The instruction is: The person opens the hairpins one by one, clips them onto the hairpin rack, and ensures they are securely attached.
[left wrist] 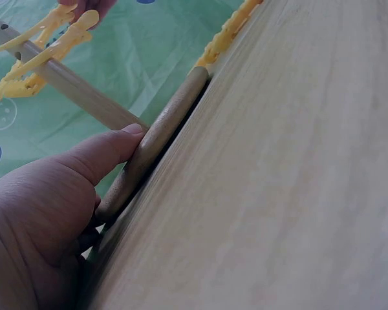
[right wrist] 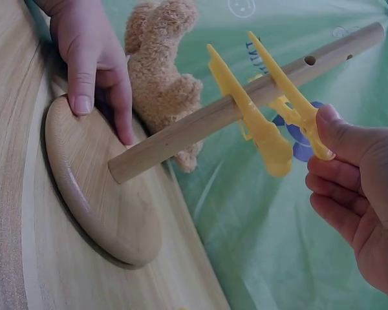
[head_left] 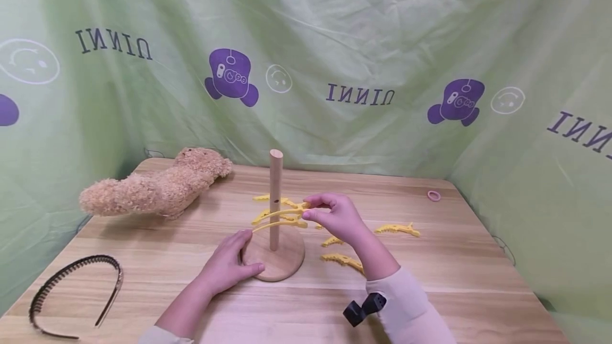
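A wooden stand, a round base with an upright post, is on the table in front of me. My left hand grips the base's near-left rim, its thumb lying on top in the left wrist view. Two yellow alligator hair clips straddle the post, one above the other. The tail of the upper hair clip is pinched between thumb and fingers of my right hand. Its jaws pass on either side of the post. Just below, the lower hair clip clings to the post with no hand on it.
Several loose yellow hair clips lie right of the stand, some partly behind my right arm. A fluffy tan plush toy lies back left. Front left is a black toothed headband; a small pink ring lies far right. Green cloth hangs behind.
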Available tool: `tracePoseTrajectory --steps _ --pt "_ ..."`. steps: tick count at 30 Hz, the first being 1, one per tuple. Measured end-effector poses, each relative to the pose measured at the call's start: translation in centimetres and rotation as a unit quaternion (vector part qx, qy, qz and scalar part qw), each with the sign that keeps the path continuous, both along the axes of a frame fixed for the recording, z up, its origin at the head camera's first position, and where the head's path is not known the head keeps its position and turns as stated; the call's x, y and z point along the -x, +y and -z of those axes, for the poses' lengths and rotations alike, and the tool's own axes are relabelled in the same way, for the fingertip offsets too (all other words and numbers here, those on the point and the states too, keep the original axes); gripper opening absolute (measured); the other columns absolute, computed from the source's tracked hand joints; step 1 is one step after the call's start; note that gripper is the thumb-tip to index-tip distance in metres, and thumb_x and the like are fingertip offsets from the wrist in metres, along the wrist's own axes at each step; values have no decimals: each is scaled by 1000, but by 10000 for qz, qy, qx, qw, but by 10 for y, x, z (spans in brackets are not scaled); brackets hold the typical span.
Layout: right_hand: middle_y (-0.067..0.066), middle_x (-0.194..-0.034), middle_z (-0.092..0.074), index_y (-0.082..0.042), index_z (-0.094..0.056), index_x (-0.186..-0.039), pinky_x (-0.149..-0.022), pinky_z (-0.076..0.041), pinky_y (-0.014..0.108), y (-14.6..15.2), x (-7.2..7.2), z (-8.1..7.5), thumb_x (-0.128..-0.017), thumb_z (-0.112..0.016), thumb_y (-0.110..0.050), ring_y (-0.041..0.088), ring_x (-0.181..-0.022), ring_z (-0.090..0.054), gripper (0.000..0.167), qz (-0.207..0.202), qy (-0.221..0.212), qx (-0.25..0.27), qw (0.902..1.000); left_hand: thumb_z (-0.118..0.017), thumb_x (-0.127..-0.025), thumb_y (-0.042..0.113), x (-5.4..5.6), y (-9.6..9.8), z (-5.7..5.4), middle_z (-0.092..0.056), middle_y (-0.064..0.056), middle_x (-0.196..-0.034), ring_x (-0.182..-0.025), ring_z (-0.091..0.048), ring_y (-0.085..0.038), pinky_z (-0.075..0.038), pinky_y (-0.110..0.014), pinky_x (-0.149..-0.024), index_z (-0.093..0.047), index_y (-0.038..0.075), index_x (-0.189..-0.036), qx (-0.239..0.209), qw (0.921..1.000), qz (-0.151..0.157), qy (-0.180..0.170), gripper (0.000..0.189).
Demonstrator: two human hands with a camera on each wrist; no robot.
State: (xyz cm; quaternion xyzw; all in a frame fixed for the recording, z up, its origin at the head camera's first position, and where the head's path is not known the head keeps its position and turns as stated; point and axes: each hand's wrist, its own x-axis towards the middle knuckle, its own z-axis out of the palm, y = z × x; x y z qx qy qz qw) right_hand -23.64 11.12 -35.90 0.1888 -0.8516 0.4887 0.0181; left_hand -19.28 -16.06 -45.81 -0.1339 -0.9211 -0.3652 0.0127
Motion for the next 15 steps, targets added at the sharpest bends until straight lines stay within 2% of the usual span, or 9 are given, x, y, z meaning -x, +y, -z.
tracePoseTrajectory --steps 6,10,15 --pt "13 -112 -73 -5 -72 -114 -85 -59 35 -1 -2 -1 -84 -78 -20 34 -112 -65 35 -182 -3 -78 9998 -78 -77 47 1 -1 1 -42 -28 -149 -139 -36 -49 -27 -63 -115 -44 -5 -143 64 10000 -18 -5 91" --pt "11 -115 -72 -7 -71 -117 -92 -57 42 0 -4 -2 -84 -78 -21 31 -115 -64 37 -236 74 -222 9994 -78 -77 47 1 -1 2 -42 -28 -149 -139 -35 -49 -27 -63 -115 -44 -5 -143 77 10000 -5 -1 91" --pt "10 -119 -71 -9 -68 -122 -100 -52 47 2 -6 -3 -85 -77 -23 30 -118 -63 41 -300 138 -369 9988 -78 -77 48 1 -1 2 -42 -28 -148 -139 -36 -49 -27 -63 -115 -44 -5 -143 104 9999 11 35 91"
